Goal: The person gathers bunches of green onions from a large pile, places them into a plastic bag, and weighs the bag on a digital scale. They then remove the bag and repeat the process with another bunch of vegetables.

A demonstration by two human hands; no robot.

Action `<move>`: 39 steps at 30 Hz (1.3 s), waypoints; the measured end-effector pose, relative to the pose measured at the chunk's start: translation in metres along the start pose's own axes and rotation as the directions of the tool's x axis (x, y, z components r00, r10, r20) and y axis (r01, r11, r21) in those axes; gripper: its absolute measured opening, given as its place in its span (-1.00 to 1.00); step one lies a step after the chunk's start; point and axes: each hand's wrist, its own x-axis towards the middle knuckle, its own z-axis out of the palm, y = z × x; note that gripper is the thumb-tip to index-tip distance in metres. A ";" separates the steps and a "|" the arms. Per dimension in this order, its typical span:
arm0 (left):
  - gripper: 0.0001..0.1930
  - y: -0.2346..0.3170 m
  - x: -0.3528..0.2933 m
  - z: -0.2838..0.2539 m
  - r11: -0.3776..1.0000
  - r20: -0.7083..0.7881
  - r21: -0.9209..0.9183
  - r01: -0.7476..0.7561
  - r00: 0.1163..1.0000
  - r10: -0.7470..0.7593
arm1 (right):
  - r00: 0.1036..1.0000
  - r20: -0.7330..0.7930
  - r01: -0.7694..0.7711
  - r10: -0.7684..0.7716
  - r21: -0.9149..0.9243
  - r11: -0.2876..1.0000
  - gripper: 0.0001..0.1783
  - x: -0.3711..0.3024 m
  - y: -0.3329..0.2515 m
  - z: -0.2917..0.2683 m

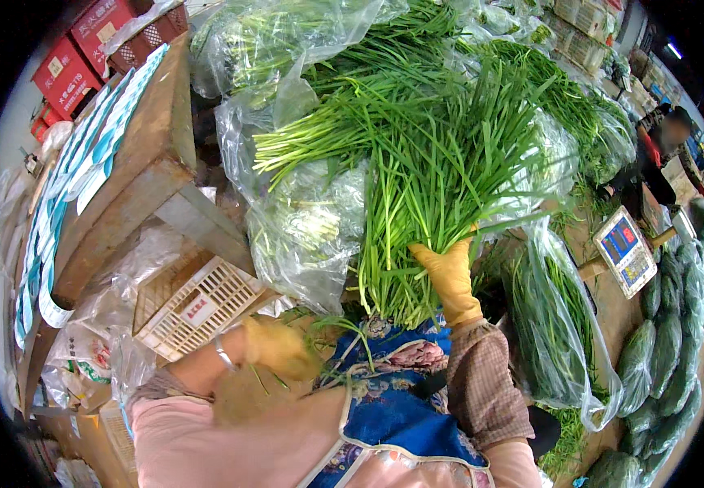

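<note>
In a yellow glove, my right hand [451,281] is closed on a large bunch of garlic chives [405,220]. The pale cut ends point down toward my lap, and the long green leaves spread up and to the right. My left hand [283,350], also gloved in yellow, is smeared by motion in front of my body. A few loose leaves [340,324] lie beside it, and whether its fingers hold any cannot be seen. Beyond the bunch, more chives [311,134] are heaped on clear plastic bags [307,232]. A blue patterned apron [405,411] covers my lap.
At left stand a rusty table [153,150] with blue-and-white strips [84,154] and a cream plastic crate [202,309]. To the right are a bagged bundle of greens [551,317], a scale display [626,250] and wrapped green vegetables [669,325]. Another person [665,150] is farther off.
</note>
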 end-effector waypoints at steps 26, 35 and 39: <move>-0.86 -0.007 0.021 -0.178 0.931 -0.969 -0.010 0.364 0.227 -0.099 | 0.971 0.158 -0.206 0.178 0.185 0.961 -0.12 -0.007 -0.007 -0.014; -0.46 -0.044 0.089 0.039 0.664 -0.619 -0.194 0.722 0.435 -0.654 | 0.966 0.157 -0.245 0.206 0.299 0.922 -0.12 -0.001 0.010 -0.015; -0.65 -0.061 0.022 0.028 0.936 -0.666 -0.119 0.331 0.672 -0.322 | 0.966 0.141 -0.246 0.216 0.253 0.936 -0.11 -0.002 -0.004 -0.015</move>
